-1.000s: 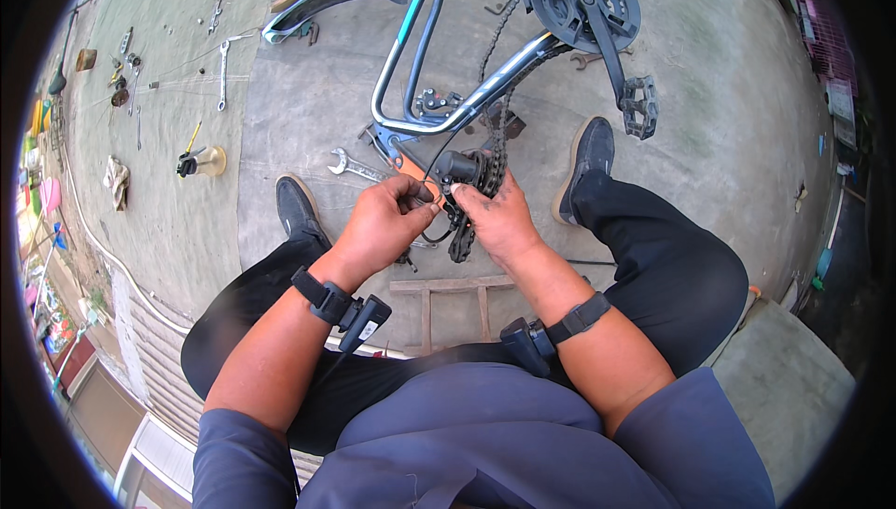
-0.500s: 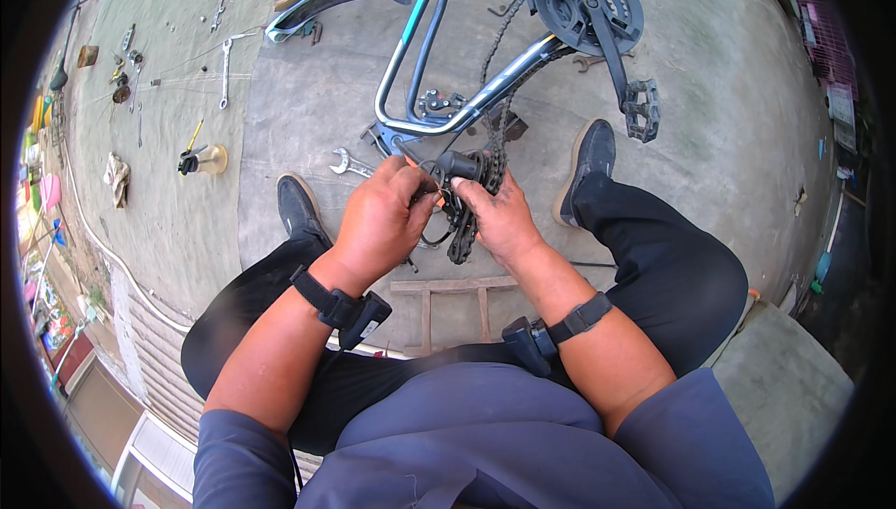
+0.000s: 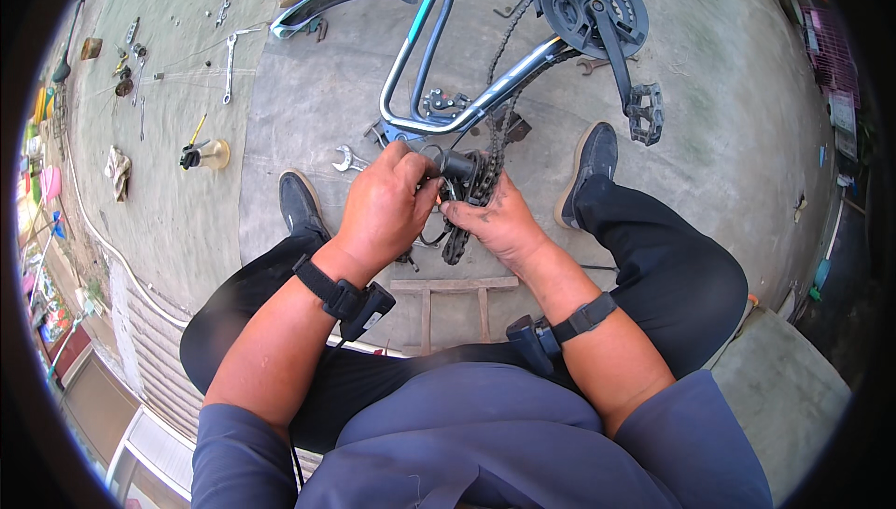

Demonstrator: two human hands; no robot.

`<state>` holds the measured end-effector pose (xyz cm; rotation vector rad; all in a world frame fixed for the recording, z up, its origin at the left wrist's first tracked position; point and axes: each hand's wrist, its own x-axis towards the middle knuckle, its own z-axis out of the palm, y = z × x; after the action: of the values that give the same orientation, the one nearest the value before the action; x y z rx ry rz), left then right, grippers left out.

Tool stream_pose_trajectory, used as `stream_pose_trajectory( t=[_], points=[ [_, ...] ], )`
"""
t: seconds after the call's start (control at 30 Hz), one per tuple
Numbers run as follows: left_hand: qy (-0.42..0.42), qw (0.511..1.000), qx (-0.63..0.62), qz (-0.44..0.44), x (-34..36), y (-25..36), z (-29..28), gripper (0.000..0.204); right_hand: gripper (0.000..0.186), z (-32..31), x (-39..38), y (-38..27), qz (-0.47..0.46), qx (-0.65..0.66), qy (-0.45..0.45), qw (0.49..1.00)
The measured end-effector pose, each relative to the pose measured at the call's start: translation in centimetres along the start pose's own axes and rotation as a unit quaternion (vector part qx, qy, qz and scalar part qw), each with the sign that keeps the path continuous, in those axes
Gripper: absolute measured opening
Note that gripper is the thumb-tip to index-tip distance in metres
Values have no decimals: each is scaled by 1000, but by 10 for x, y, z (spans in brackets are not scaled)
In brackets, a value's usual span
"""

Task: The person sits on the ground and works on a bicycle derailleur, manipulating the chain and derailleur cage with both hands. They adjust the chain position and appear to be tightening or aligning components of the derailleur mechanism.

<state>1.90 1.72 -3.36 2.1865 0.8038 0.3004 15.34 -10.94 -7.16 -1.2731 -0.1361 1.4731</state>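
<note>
A bicycle frame (image 3: 448, 42) lies before me, with a dark crankset (image 3: 595, 10) at the top and a chain (image 3: 504, 52) running down to the rear derailleur (image 3: 457, 240). My right hand (image 3: 504, 223) grips the derailleur from the right, its thumb reaching across the front. From the left, my left hand (image 3: 387, 196) is closed in a pinch beside the derailleur and touches its side. What its fingertips hold is hidden. A thin dark cable loops near them, and a black cylindrical part (image 3: 457, 166) sits just above my thumbs.
An open-end wrench (image 3: 349, 159) lies by the frame's rear end. Several tools, including a long wrench (image 3: 229, 69), are scattered on the ground at left, near a small beige cup-like container (image 3: 217, 154). A detached fender (image 3: 350, 0) lies at the upper left. A wooden frame (image 3: 453, 285) lies between my feet.
My right thumb has moved down and left along the derailleur, toward my left fingertips. The left hand stays pinched in nearly the same place. The view has shifted slightly.
</note>
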Motion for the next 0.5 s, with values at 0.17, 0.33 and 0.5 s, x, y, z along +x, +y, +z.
stream_pose_trajectory(
  t=[0.17,0.33,0.5],
  points=[
    [3,1000,5,-2,1,0,1,14,62,-1,1,4,-14,-15,15,1000],
    [4,1000,0,-12,0,-1,3,14,58,-3,3,10,-34,-33,23,999],
    [-6,1000,-4,-19,0,-1,4,15,52,-5,5,14,-55,-71,37,995]
  ],
)
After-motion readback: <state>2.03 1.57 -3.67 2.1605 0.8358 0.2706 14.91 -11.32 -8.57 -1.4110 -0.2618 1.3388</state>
